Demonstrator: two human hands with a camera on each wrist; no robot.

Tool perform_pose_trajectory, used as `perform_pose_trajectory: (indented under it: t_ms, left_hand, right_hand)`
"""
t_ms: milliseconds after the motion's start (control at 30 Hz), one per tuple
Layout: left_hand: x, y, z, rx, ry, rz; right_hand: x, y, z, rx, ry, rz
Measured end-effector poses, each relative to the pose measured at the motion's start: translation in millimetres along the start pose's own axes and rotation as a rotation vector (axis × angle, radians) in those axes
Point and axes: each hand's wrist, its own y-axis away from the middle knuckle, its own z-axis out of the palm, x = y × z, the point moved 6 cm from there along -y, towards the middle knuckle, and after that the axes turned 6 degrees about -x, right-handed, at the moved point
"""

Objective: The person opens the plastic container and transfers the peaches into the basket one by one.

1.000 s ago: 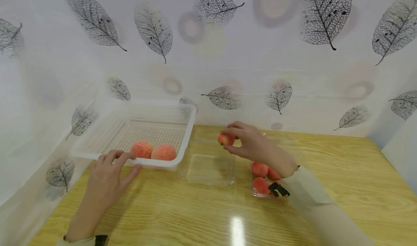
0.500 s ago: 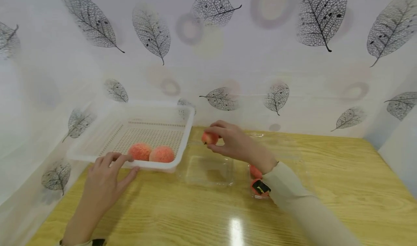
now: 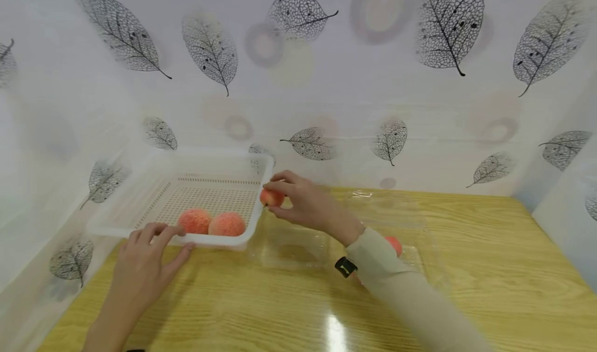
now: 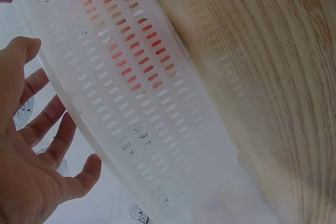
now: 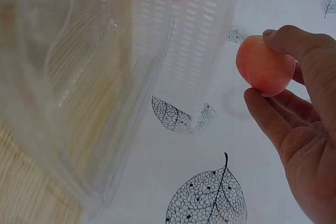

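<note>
A small red-and-yellow peach (image 3: 272,197) is pinched between the thumb and fingers of my right hand (image 3: 303,201), by the right rim of a white plastic basket (image 3: 254,233). In the right wrist view the peach (image 5: 265,66) shows apart from the basket wall. Two larger peaches (image 3: 227,224) lie inside the basket near its front wall. My left hand (image 3: 144,256) rests on the basket's front rim, fingers over the edge and thumb outside. In the left wrist view the left hand's fingers (image 4: 44,121) look relaxed along the rim.
A clear plastic box (image 3: 289,256) stands right of the basket, under my right hand. Farther right, another clear box (image 3: 415,261) is partly hidden by my right sleeve; a peach (image 3: 394,245) shows there. The wooden table (image 3: 261,305) meets a leaf-patterned backdrop (image 3: 354,103).
My right hand has carried the small peach leftward, from above the clear box to the basket's right rim. My left hand stays at the front rim. The view has shifted slightly.
</note>
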Motion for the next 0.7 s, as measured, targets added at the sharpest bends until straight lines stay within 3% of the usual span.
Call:
perform_pose_trajectory:
  t_ms: [700]
  left_hand:
    - [-0.3,-0.9,0.6,-0.023,0.005,-0.023]
  right_hand:
    - [-6.5,-44.6,31.8,-0.086,-0.046,-0.013]
